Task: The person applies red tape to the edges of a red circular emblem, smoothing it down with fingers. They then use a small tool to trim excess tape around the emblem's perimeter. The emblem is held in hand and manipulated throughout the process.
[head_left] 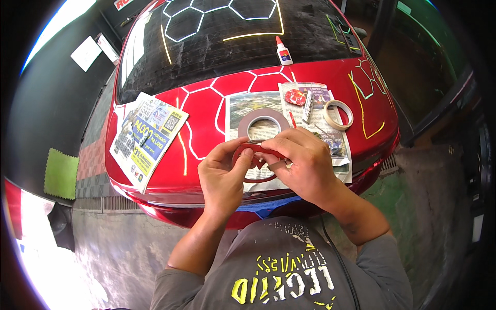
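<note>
In front of my chest, over the rear of a red car [204, 170], both hands hold a thin dark red roll of tape [269, 151]. My left hand [223, 175] is closed around its left side, thumb on top. The fingers of my right hand [306, 163] pinch its upper right part; their tips partly hide what they grip. Just beyond my hands, a wide brownish-grey tape roll [280, 118] lies on newspaper [248, 101]. To its right lie a masking tape roll [337, 124], a slim red tool [292, 120], a white-and-black tube [308, 106] and a red patterned piece [295, 97].
A white glue bottle with a red cap [283, 55] stands at the rear window's lower edge [206, 67]. Tape lines form hexagons [202, 90] on glass and paint. Folded newspaper [147, 139] covers the left side. A green cloth [61, 174] hangs at far left.
</note>
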`<state>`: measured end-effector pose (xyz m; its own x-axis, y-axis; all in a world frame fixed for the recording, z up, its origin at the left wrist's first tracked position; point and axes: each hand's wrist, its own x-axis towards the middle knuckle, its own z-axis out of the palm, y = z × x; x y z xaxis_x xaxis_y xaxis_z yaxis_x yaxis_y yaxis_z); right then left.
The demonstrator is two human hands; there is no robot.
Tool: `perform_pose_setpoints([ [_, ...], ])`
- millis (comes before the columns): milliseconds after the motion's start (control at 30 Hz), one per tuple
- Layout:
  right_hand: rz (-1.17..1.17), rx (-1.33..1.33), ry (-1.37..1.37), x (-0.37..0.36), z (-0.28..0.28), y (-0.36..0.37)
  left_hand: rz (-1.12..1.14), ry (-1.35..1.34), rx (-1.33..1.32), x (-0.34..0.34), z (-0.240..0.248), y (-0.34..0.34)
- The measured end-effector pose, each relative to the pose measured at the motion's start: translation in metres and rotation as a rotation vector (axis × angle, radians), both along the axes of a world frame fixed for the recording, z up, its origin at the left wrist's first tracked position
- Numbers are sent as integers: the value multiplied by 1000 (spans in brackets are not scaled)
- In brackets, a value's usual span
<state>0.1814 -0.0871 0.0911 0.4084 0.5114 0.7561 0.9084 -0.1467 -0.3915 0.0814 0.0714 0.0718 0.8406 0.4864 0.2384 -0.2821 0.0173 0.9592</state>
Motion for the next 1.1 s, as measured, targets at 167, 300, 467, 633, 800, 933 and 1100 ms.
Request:
perform_pose_setpoints([
  [167,12,39,150,2,-3,-9,-63,58,-79,-3,5,1],
  [300,47,59,264,6,-3,-18,-46,160,-11,-6,3,11],
  [467,56,13,306,7,-8,-26,17,94,69,-4,-5,18],
  [633,74,33,621,3,-2,-35,70,61,33,-4,-2,27],
  [800,96,91,287,6,-9,-22,-104,159,13,-5,-4,11],
  [933,54,-3,139,2,-15,-15,-153,141,-67,-7,-9,9],
  [1100,40,8,51,-3,-19,-8,-161,46,-98,-12,-13,-1],
])
